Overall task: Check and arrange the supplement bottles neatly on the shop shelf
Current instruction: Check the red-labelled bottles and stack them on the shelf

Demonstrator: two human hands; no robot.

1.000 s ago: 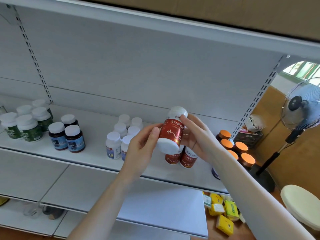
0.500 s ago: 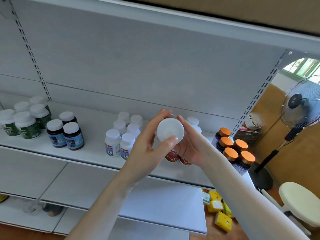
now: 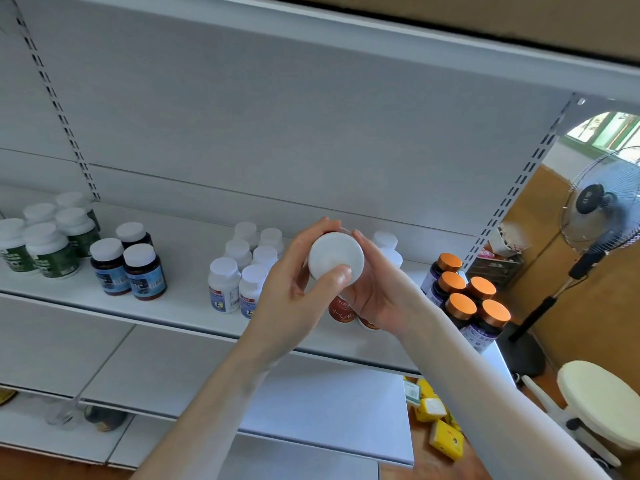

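Four groups stand sorted on the shelf [image 3: 173, 308]: green-label bottles [image 3: 48, 252] far left, blue-label bottles [image 3: 130, 271], white bottles [image 3: 239, 271], orange-capped bottles [image 3: 465, 301] far right. Red-label bottles [image 3: 341, 311] incomplete. Left hand [image 3: 294, 299] and right hand [image 3: 384, 296] both clasp the held bottle [image 3: 335, 258] just above them, white end toward camera. Placement remains.
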